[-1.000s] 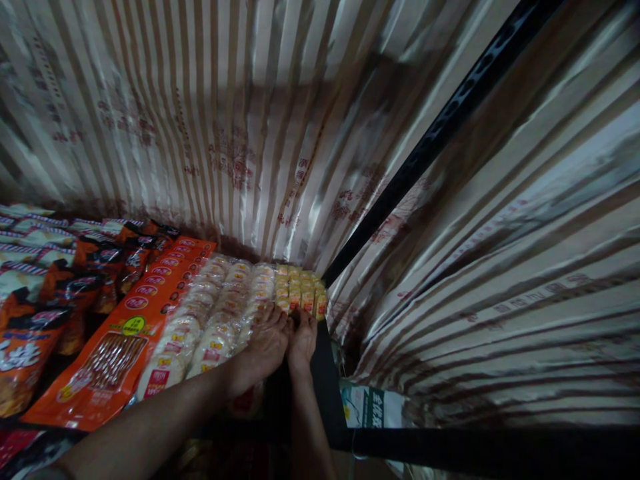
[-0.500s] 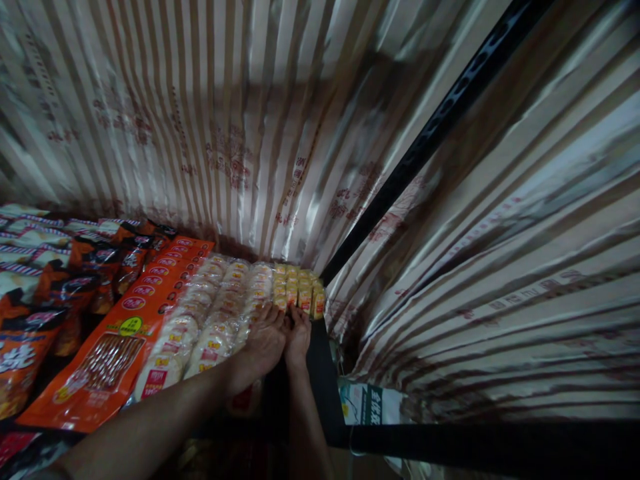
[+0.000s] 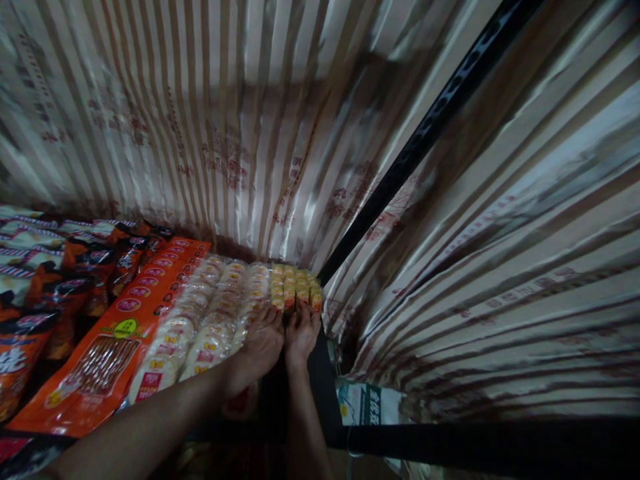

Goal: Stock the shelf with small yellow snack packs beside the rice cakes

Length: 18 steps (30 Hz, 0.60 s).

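Observation:
My left hand [image 3: 261,340] lies palm down at the near end of the rows of pale round-cracker packets [image 3: 220,313], fingers spread against them. Right beside it, my right hand [image 3: 301,331] has its fingertips on the front of the small yellow snack packs [image 3: 294,288] that stand in rows at the shelf's right end. The two hands touch each other. Neither hand has a pack lifted clear of the shelf.
Long orange packets [image 3: 117,327] lie left of the crackers, with dark orange snack bags [image 3: 45,293] further left. A striped shiny sheet [image 3: 225,127] hangs behind and to the right. A black shelf post [image 3: 430,127] rises diagonally. A green-and-white box [image 3: 363,403] sits below right.
Both hands have crept a little further back along the shelf. My right hand's fingers have spread and now rest on the yellow packs.

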### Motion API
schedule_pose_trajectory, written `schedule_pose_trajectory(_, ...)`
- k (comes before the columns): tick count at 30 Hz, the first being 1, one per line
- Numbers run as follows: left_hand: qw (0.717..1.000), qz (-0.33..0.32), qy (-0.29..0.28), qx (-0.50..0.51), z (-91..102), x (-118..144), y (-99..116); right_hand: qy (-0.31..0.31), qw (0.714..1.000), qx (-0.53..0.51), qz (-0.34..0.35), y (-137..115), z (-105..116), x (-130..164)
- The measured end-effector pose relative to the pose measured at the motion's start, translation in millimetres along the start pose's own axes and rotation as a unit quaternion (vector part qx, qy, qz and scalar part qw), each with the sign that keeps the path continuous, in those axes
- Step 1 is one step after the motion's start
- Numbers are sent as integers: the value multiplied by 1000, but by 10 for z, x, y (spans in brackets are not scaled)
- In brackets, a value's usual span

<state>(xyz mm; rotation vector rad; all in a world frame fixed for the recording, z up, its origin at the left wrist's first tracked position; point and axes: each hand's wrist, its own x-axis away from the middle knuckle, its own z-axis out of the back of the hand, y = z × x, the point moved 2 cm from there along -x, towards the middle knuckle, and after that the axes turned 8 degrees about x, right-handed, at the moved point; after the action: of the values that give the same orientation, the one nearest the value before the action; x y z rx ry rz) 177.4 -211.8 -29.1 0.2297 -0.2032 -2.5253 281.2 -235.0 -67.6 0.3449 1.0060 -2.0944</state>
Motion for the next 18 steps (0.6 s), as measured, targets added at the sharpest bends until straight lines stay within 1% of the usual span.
schedule_pose_trajectory(4,1000,-12,-2,-4,1,-10,20,10,1000,8,16,18,2,-36)
schedule_pose_trajectory(10,1000,-14,1,-7,-3,-113,44,-10,1000,17,3,173,-131,-2)
schedule_pose_trajectory(15,1000,-27,5,13,45,-144,40,-29,999,-13,-5,255,-213,19)
schedule_pose_trajectory(18,999,-24,14,19,19,-147,5,-33,999,-33,-9,241,-230,25)
